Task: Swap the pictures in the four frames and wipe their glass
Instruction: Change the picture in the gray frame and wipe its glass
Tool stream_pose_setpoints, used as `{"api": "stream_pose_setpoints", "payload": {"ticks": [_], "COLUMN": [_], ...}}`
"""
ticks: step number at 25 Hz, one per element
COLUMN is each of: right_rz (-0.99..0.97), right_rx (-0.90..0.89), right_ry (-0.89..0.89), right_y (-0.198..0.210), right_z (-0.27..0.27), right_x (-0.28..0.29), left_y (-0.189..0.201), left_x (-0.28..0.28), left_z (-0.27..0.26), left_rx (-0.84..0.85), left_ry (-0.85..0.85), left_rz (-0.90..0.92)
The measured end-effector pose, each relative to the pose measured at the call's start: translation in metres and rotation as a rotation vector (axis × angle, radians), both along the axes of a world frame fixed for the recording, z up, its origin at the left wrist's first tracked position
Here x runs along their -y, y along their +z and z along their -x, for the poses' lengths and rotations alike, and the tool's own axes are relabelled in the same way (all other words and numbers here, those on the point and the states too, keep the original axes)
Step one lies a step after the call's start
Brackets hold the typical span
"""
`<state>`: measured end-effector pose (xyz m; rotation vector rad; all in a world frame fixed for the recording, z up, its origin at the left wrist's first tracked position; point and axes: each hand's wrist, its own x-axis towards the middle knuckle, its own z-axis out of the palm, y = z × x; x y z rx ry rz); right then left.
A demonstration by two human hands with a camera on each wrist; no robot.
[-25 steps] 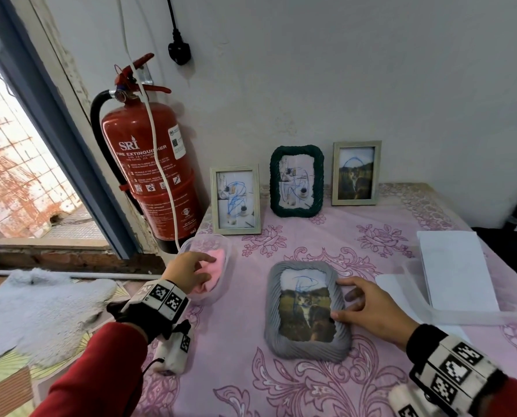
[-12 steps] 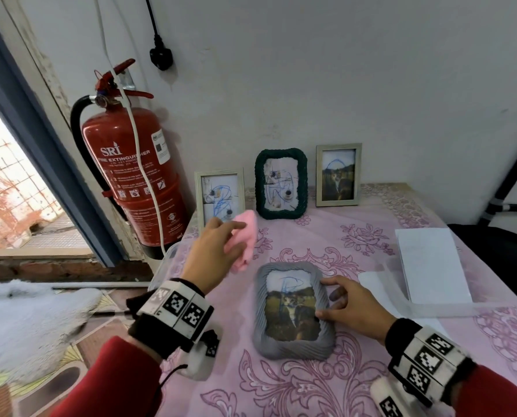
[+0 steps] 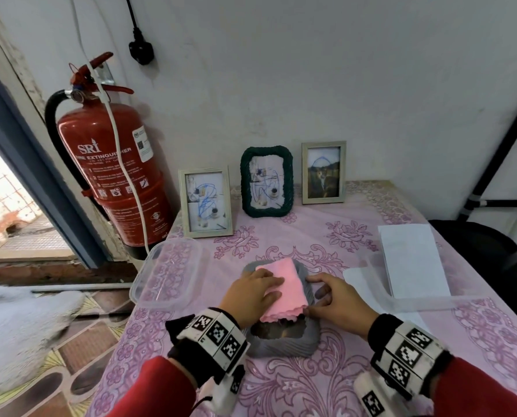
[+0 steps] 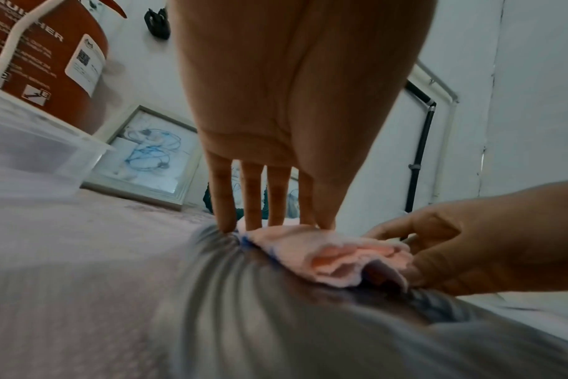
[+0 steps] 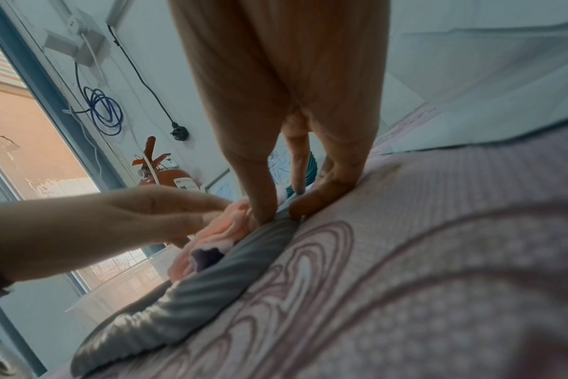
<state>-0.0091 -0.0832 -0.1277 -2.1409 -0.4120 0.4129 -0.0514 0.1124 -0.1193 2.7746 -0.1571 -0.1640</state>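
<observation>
A grey woven frame (image 3: 281,341) lies flat on the pink tablecloth, its glass facing up. On its upper half lies a folded pink cloth (image 3: 287,284). My left hand (image 3: 263,291) presses the cloth down with straight fingers (image 4: 253,200). My right hand (image 3: 326,297) arches over the frame's right rim, thumb (image 5: 260,202) on the inner side and a curled finger on the outer side. Against the wall stand a pale wooden frame (image 3: 204,203), a dark green woven frame (image 3: 266,182) and a second pale frame (image 3: 323,173), all with blue scribbles on the glass.
A clear plastic container (image 3: 167,272) sits at the table's left edge. White sheets (image 3: 411,260) and a clear sleeve lie to the right. A red fire extinguisher (image 3: 112,176) hangs on the wall left of the table, with a white cable in front of it.
My left hand lifted the pink cloth out of the clear container, carried it right and laid it on the grey frame's glass. My right hand stayed at the frame's right rim.
</observation>
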Motion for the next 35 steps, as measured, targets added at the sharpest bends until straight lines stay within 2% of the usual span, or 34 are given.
{"api": "stream_pose_setpoints", "payload": {"ticks": [5,8,9,12,14,18,20,25,29,32,35], "right_rz": [-0.031,-0.029,0.019,0.108,0.134,0.541,0.648,0.482,0.375,0.338,0.382], "right_rx": [-0.085,-0.147,-0.094,0.226,0.357,0.447,0.428,0.502,0.534,0.577,0.607], "right_ry": [0.028,0.071,0.078,0.090,0.184,0.509,0.558,0.514,0.596,0.663,0.698], "right_y": [0.001,0.007,0.010,0.024,0.034,0.030,0.023,0.016,0.012,0.008,0.009], "right_z": [0.001,0.003,0.002,-0.002,-0.005,-0.015,-0.020,-0.020,0.003,0.021,0.023], "right_x": [0.002,0.007,0.007,-0.003,-0.019,-0.052,-0.060,-0.073,-0.069,-0.049,-0.029], "left_y": [-0.002,-0.002,-0.003,-0.001,0.000,-0.002,-0.002,-0.002,-0.005,-0.006,-0.006], "left_x": [-0.012,-0.023,-0.029,-0.042,-0.044,-0.041,-0.040,-0.035,-0.036,-0.037,-0.039], "left_z": [0.001,0.007,0.010,0.014,0.014,0.018,0.019,0.015,0.018,0.019,0.020], "left_rx": [-0.058,-0.068,-0.078,-0.189,-0.253,-0.231,-0.198,-0.107,-0.094,-0.087,-0.089], "left_ry": [-0.031,-0.046,-0.045,-0.016,-0.022,-0.049,-0.062,-0.101,-0.080,-0.071,-0.078], "left_rz": [0.062,0.031,0.017,-0.014,-0.046,-0.047,-0.071,-0.108,-0.154,-0.197,-0.189]}}
